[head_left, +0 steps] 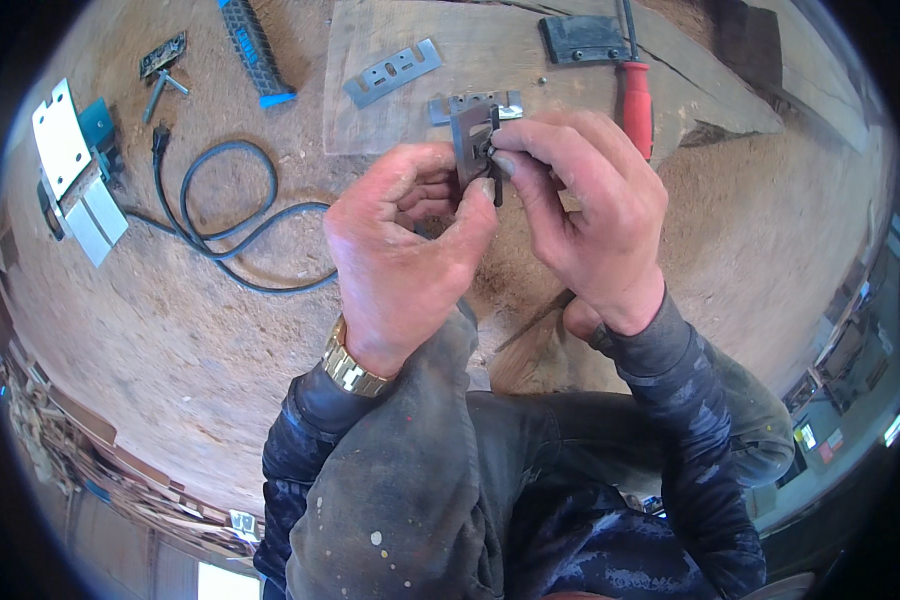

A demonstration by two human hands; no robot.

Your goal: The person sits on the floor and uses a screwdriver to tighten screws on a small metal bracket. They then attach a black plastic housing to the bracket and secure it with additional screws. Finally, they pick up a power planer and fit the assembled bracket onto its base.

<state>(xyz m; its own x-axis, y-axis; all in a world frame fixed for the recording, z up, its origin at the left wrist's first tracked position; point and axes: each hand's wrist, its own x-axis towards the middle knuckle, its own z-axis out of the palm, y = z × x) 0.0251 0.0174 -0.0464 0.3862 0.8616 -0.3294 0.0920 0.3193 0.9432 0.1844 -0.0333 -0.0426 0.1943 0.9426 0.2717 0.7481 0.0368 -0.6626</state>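
Left hand holds a slotted metal plate upright by the plank's near edge; the right hand pinches a small piece, possibly a screw, mostly hidden, beside a dark bar. Dusty ground stretches rightward, past a red-handled tool.

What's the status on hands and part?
Left hand holding flat grey metal plate, narrow black bar alongside. Right hand: fingers at the bar. Contact point partly hidden by fingers.

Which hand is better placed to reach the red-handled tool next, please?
Probably the right hand: it is nearer the red-handled tool, while the left hand is farther away; both are busy at the metal piece.
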